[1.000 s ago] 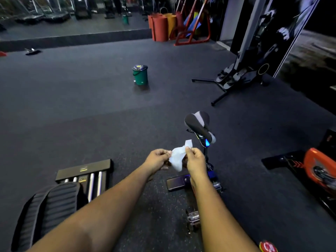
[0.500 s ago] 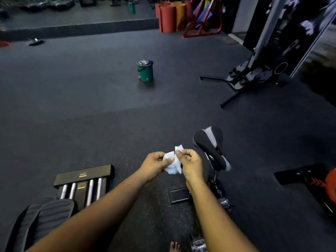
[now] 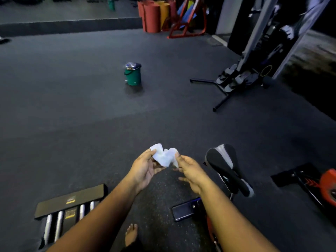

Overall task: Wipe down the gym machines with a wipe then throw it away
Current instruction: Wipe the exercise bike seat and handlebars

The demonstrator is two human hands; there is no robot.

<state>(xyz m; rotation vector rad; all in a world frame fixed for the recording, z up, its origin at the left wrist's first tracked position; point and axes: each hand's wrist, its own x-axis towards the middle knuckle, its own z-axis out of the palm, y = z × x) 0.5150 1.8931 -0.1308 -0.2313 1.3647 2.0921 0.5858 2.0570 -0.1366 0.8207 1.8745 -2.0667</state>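
Holding a crumpled white wipe (image 3: 164, 156) between both hands, near centre: left hand (image 3: 144, 168) pinching its left edge, right hand (image 3: 190, 171) pinching its right edge, other fingers loose. Spread beneath, dark speckled rubber floor (image 3: 81, 115), dimly lit. Far centre, green lidded bin (image 3: 133, 74), standing alone. Near right, black bike saddle (image 3: 223, 166), tilted; further right, orange machine part (image 3: 327, 186). Far right, rowing machine (image 3: 241, 77) upright against the wall. Far back, rolled red and orange mats (image 3: 154, 15). Near left, weight stack (image 3: 69, 211). Below, a bare foot (image 3: 131, 233).
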